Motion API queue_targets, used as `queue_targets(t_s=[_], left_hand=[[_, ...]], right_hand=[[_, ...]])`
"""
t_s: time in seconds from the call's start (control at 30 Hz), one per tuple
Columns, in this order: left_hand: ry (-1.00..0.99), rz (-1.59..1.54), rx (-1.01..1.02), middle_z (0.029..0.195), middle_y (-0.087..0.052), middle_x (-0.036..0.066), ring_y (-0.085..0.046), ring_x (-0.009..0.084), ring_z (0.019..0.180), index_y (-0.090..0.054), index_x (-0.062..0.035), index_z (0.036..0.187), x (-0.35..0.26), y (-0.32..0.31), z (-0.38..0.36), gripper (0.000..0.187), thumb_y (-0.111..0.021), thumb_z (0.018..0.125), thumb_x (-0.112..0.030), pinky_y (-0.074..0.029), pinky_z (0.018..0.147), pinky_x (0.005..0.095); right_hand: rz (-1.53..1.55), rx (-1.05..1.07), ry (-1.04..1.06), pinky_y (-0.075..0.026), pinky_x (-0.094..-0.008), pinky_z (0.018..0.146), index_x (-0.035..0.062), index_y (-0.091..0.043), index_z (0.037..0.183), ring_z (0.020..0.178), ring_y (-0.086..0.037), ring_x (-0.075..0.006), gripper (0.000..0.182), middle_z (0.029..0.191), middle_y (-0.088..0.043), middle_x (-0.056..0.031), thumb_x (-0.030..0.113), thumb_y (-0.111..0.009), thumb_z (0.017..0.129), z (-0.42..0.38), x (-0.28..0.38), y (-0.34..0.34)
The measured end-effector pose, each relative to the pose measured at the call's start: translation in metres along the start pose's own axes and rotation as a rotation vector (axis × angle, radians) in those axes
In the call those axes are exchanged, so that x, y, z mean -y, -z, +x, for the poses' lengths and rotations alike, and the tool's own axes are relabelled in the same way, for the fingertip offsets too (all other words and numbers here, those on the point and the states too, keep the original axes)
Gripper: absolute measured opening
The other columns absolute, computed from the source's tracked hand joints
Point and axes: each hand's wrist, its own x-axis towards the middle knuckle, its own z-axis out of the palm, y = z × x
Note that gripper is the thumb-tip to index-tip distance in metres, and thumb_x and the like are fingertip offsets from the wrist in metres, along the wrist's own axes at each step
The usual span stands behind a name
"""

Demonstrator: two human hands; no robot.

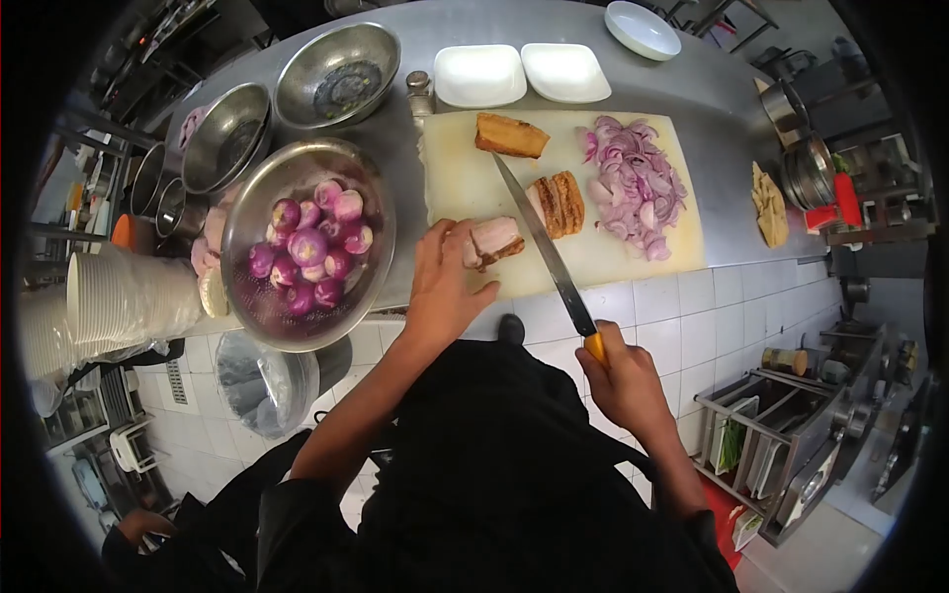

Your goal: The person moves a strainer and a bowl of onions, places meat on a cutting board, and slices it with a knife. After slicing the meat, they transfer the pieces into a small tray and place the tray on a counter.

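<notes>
On the white cutting board (455,178), my left hand (442,282) rests its fingers against a pale piece of meat (494,240), thumb spread apart. My right hand (625,378) is closed around the yellow handle of a long knife (542,240). The blade points up and left across the board, between that piece and some browned meat slices (557,205). Its tip reaches a browned meat block (512,135) near the board's far edge. Sliced purple onions (638,188) lie heaped at the right of the board.
A steel bowl of peeled purple onions (308,247) stands left of the board, with more steel bowls (338,74) behind. Two white square dishes (480,76) and a round bowl (643,31) are at the back. A crumpled cloth (768,205) lies right. Someone's hand (145,524) shows lower left.
</notes>
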Motion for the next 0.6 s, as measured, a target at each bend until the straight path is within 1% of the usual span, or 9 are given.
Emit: queue_targets(t_s=[0.1, 0.2, 0.3, 0.4, 0.5, 0.6], left_hand=[[-0.035, -0.011, -0.04, 0.133, -0.053, 0.018, -0.058, 0.0361, 0.116, -0.051, -0.0031, 0.138, 0.016, -0.009, -0.005, 0.07, -0.083, 0.075, -0.007, -0.049, 0.102, 0.045], [0.03, -0.096, -0.029, 0.133, -0.053, 0.017, -0.061, 0.033, 0.109, -0.053, -0.0032, 0.135, 0.024, -0.016, 0.002, 0.065, -0.081, 0.077, -0.003, -0.054, 0.093, 0.0409], [0.006, -0.144, -0.027, 0.133, -0.053, 0.017, -0.063, 0.0308, 0.104, -0.055, -0.0032, 0.134, 0.024, -0.013, 0.003, 0.062, -0.081, 0.078, 0.0, -0.056, 0.087, 0.039], [0.098, -0.257, 0.02, 0.13, -0.053, 0.019, -0.058, 0.0394, 0.116, -0.056, -0.0025, 0.134, 0.016, -0.004, -0.002, 0.063, -0.08, 0.077, -0.001, -0.051, 0.099, 0.0439], [0.057, -0.132, -0.01, 0.127, -0.054, 0.018, -0.057, 0.0377, 0.115, -0.062, -0.0046, 0.129, 0.013, 0.0, -0.007, 0.055, -0.08, 0.078, -0.003, -0.051, 0.097, 0.0437], [-0.05, 0.016, -0.031, 0.127, -0.054, 0.017, -0.056, 0.0356, 0.115, -0.068, -0.0072, 0.122, 0.011, 0.001, -0.007, 0.046, -0.08, 0.078, -0.005, -0.051, 0.095, 0.0433]], right_hand=[[0.008, -0.006, 0.009, -0.051, -0.0573, 0.065, 0.0054, -0.049, 0.122, 0.071, -0.065, -0.0487, 0.031, 0.072, -0.066, -0.0227, 0.014, -0.065, 0.097, 0.016, 0.0, -0.016], [-0.036, -0.022, 0.062, -0.051, -0.0582, 0.067, 0.0046, -0.049, 0.122, 0.072, -0.065, -0.049, 0.031, 0.072, -0.067, -0.0228, 0.014, -0.065, 0.097, 0.036, 0.001, -0.029], [-0.052, 0.004, 0.069, -0.051, -0.0585, 0.068, 0.0032, -0.049, 0.123, 0.073, -0.065, -0.05, 0.03, 0.077, -0.068, -0.0248, 0.017, -0.062, 0.099, 0.049, 0.006, -0.03], [-0.062, 0.02, 0.057, -0.051, -0.0586, 0.068, 0.003, -0.049, 0.123, 0.074, -0.065, -0.0504, 0.03, 0.079, -0.069, -0.0257, 0.018, -0.06, 0.099, 0.049, 0.008, -0.028], [-0.076, 0.027, 0.041, -0.051, -0.0587, 0.068, 0.0028, -0.05, 0.123, 0.075, -0.065, -0.0505, 0.03, 0.079, -0.069, -0.0258, 0.018, -0.06, 0.099, 0.043, 0.009, -0.023], [-0.082, 0.038, 0.016, -0.051, -0.0582, 0.068, 0.0026, -0.051, 0.123, 0.075, -0.065, -0.0503, 0.03, 0.079, -0.068, -0.0254, 0.017, -0.062, 0.099, 0.032, 0.009, -0.016]])
